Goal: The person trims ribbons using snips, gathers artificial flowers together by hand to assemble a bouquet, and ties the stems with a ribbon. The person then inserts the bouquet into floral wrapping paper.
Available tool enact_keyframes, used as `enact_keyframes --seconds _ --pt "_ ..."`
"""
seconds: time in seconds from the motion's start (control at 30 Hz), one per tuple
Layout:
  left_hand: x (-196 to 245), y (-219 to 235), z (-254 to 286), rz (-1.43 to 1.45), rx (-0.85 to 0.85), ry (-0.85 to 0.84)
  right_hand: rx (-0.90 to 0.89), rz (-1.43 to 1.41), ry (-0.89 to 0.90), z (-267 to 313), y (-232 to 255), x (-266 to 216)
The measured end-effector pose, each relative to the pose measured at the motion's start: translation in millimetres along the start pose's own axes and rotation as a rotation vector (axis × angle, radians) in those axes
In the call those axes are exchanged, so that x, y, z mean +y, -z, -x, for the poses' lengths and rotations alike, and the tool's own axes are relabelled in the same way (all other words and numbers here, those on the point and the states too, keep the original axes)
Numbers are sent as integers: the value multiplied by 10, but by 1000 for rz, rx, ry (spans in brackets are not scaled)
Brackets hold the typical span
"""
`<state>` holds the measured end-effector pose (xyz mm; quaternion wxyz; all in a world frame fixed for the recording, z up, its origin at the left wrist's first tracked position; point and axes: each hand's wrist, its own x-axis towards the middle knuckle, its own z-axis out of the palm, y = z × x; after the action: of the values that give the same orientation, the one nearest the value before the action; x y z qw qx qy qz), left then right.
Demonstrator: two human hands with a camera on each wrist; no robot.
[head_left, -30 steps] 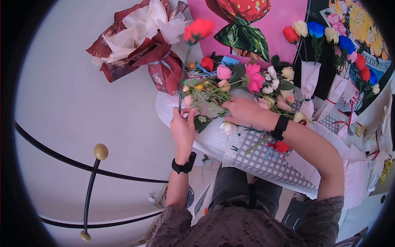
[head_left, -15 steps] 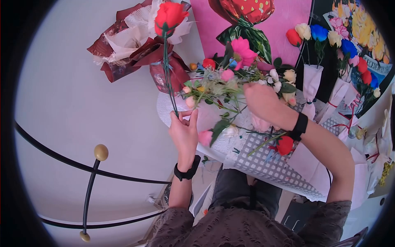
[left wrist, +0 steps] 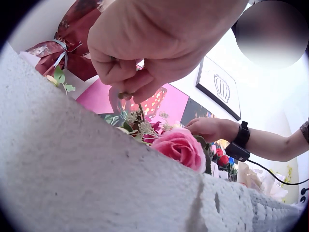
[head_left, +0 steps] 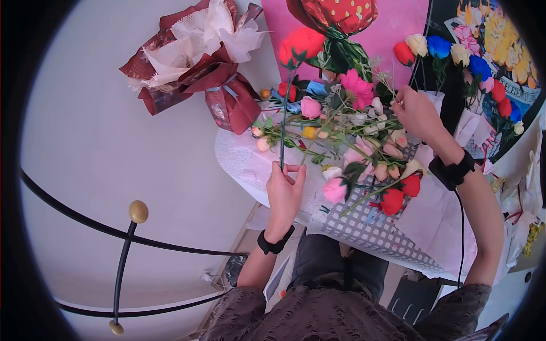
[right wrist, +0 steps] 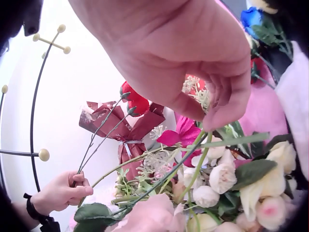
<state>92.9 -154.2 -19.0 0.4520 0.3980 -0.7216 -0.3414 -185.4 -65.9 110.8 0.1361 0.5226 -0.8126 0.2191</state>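
Observation:
My left hand (head_left: 286,193) pinches the lower stems of red roses (head_left: 300,45), held upright over the table's left side. In the right wrist view two red rose heads (right wrist: 136,102) show above that hand. My right hand (head_left: 420,115) is over the far side of the flower pile and pinches the thin green stem of a sprig (right wrist: 197,94) with tiny pale blossoms. Under it lie a magenta daisy-like flower (head_left: 357,90), white blooms (right wrist: 222,178) and leafy stems. A pink rose (head_left: 334,190) lies nearer me, by two red roses (head_left: 392,202).
A bouquet in dark red wrapping (head_left: 230,102) stands at the back left. Wrapped bunches (head_left: 438,45) with red, white and blue roses stand at the right. Behind the table (head_left: 236,153) leans a pink picture (head_left: 398,34). A black metal rack (head_left: 122,250) is at the left.
My right hand has moved right and away from me, from within the pile to its far right, with the sprig. My left hand went slightly left, then right, carrying the roses.

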Motion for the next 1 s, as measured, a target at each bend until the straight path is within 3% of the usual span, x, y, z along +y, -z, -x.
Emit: enact_keyframes --seconds 0.13,0.2,0.3,0.43,0.53,0.6,0.63,0.7,0.73,0.77,0.87,0.93,1.0 --pt "-19 -53 41 -18 -3 -36 -183 198 4 124 -162 244" --pt "-96 -77 46 -56 44 -104 -405 238 134 240 -202 259" --pt "-100 -50 36 -43 37 -56 -312 147 281 316 -291 257" --pt "-121 -56 19 -6 40 -53 -114 168 201 300 -372 0" --pt "-109 -81 7 31 37 -34 -60 337 321 191 -423 -49" --pt "-129 -88 12 -2 35 -57 -369 408 328 30 -441 -25" --pt "-128 -79 14 0 36 -56 -370 409 330 -70 -397 -56" --pt "-113 -45 11 -15 -41 20 -794 461 348 -335 -238 -159" --pt "-126 -32 16 -16 -38 21 -925 513 297 -477 -182 -209" --pt "-142 -21 27 -25 -58 33 -862 467 287 -597 -169 -159" --pt "-209 -29 51 -14 -58 66 -916 568 181 -1014 27 -295" --pt "-233 -51 47 8 -43 88 -369 471 219 -1215 -80 -242" --pt "-248 -66 22 22 30 123 -436 446 264 -1347 -474 -130"
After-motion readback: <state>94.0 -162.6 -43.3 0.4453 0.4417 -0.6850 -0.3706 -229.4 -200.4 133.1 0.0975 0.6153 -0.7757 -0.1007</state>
